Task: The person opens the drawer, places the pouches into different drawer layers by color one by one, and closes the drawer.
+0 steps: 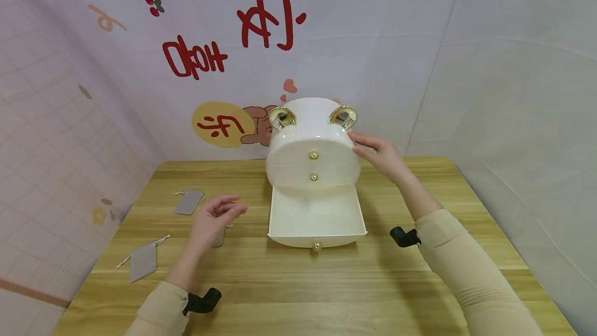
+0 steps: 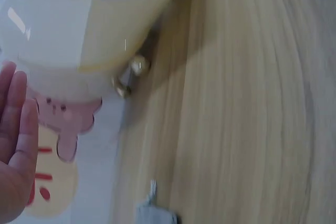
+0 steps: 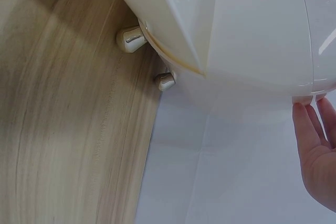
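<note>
A white storage box [image 1: 313,162] with gold ear-shaped rings and small gold knobs stands at the back of the table. Its bottom drawer [image 1: 317,211] is pulled out, and the drawer's bare floor shows. My right hand [image 1: 380,158] rests its fingertips on the box's right side, just below the ear; in the right wrist view those fingers [image 3: 304,129] look nearly straight. To the left of the drawer, my left hand [image 1: 215,222] hovers with relaxed fingers and nothing in them. Beneath it, a grey drawstring pouch [image 1: 218,238] is partly hidden.
Two more grey drawstring pouches lie on the left of the wooden table [image 1: 298,294]: one pouch [image 1: 188,203] farther back, another pouch [image 1: 143,262] nearer the front. A printed cloth [image 1: 373,56] hangs close behind the box. Gold feet [image 3: 131,39] hold the box off the tabletop.
</note>
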### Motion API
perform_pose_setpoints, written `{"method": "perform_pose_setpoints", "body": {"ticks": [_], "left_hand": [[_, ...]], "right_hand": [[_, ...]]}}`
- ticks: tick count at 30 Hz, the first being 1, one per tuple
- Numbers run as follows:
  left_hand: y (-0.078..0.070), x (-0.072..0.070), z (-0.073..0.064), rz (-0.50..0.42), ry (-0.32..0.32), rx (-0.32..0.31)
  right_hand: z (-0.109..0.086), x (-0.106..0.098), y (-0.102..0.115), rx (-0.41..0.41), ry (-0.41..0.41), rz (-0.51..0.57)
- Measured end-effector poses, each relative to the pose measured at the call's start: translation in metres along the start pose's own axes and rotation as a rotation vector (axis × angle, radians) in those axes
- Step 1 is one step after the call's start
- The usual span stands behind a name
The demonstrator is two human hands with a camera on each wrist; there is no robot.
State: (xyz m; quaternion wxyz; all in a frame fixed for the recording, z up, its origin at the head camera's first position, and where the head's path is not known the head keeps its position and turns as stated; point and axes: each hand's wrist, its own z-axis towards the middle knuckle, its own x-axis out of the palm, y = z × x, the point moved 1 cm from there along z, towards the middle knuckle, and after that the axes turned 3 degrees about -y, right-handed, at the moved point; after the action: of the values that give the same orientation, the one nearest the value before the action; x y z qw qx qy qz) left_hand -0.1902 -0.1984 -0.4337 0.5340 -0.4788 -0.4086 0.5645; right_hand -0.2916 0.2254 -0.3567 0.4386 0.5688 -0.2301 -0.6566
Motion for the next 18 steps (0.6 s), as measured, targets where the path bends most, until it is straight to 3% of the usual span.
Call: {"method": "perform_pose_setpoints", "body": {"ticks": [9,18], "left_hand": [[0.028,-0.037,0.01,0.108,-0.047,-0.08],[0.048,-0.055,0.013,0.237,-0.044,-0.026]], "right_hand": [[0.001,0.002,0.001,0.003,-0.007,0.003],[0.0,0.001,0.0,0.01,-0.006,0.003]]}}
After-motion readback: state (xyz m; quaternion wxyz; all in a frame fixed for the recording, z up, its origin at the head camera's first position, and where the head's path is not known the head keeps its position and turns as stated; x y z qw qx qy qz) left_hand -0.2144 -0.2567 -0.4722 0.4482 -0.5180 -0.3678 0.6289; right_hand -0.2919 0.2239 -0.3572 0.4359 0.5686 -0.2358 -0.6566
